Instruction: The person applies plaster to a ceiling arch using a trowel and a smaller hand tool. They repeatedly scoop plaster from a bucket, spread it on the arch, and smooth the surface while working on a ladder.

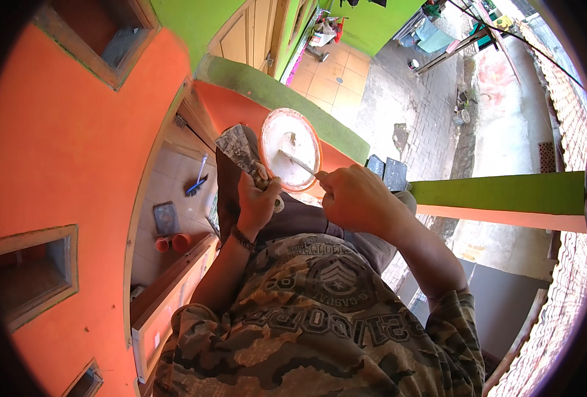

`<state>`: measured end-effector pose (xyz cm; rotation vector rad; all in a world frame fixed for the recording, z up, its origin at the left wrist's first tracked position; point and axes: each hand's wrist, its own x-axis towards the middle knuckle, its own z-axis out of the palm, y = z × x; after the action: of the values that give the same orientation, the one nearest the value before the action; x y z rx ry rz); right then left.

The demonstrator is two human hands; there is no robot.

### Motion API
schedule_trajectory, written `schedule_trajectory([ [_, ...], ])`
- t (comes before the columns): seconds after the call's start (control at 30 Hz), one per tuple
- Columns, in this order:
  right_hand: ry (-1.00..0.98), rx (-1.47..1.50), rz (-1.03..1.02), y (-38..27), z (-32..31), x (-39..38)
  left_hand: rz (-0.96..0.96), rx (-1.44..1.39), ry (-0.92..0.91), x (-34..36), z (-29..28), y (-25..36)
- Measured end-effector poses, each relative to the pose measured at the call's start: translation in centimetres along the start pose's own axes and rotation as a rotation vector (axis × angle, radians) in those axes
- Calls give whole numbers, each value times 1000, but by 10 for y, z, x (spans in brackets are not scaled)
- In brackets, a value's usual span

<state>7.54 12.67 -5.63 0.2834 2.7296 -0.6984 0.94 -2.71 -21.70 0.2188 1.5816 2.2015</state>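
My left hand (pixel 257 204) is closed around a wide scraper (pixel 238 147), its blade crusted with grey and white residue and pointing up and left. The thumb of that hand lies close to the rim of a round orange basin (pixel 319 142); whether it grips the rim I cannot tell. White paste (pixel 287 126) coats the basin's inside, with a darker lump near the middle. My right hand (pixel 356 198) is wrapped around a thin, narrow-bladed tool (pixel 297 161), whose far end reaches into the paste. My fingers hide most of its handle.
A low green-topped wall (pixel 273 99) runs behind the basin, and a green and orange beam (pixel 498 193) extends right. Through the doorway at left a blue broom (pixel 197 185), a dustpan (pixel 166 218) and reddish pots (pixel 181 243) are on the tiles. An orange wall (pixel 75 165) stands left.
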Motion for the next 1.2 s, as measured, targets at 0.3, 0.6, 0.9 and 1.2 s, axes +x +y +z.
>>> schedule_trajectory([
  [0.3,120,-80,105,26,-34,-7,50,-16,49,3,-6,-4],
  [0.6,54,-123,-30,19,-9,-17,-19,-132,74,4,0,13],
  [0.9,42,7,167,16,-33,-14,48,-59,96,-7,7,-4],
  [1.2,-94,-93,42,55,-23,36,176,163,0,-19,10,9],
])
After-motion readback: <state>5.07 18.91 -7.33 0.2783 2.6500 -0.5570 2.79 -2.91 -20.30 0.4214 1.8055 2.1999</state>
